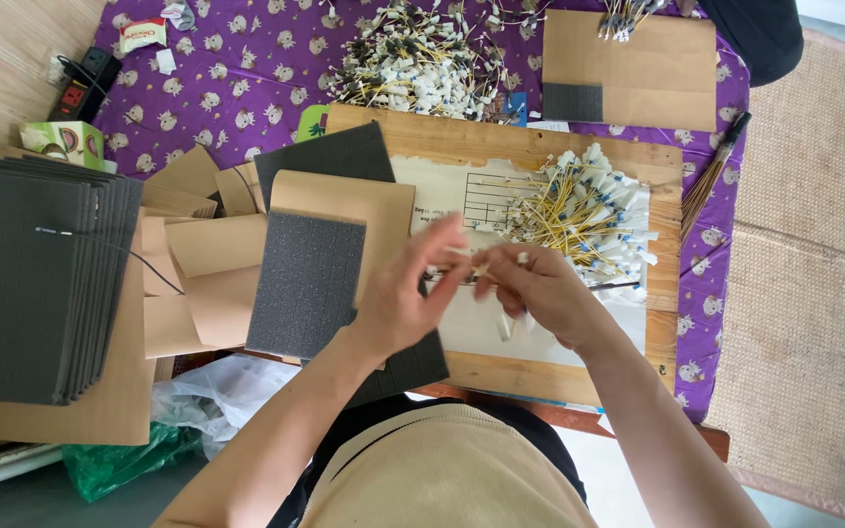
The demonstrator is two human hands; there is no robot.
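Nearest, at the counter's front edge: left hand (405,293) and right hand (540,291) meet above a wooden board (501,376). Fingers of both are pinched nearly closed on a small wired part (481,262), thin yellow lead with pale end pieces, held just above the paper sheet (442,191) on the board. Motion blur; exact grip not clear.

Judgement: part is very light, lead limp and springy, end pieces stiff and small. Best taken at a hard end piece, not mid-wire; leads likely to tangle.

Just left of the hands: grey foam pad (307,284) on a brown card (383,210). Farther left, a stack of dark foam sheets (31,284).

Beyond the hands: loose pile of like parts (584,210) on the board. Farthest: a bigger heap (418,64) on the purple printed cloth (237,78), and a cardboard sheet (638,68).
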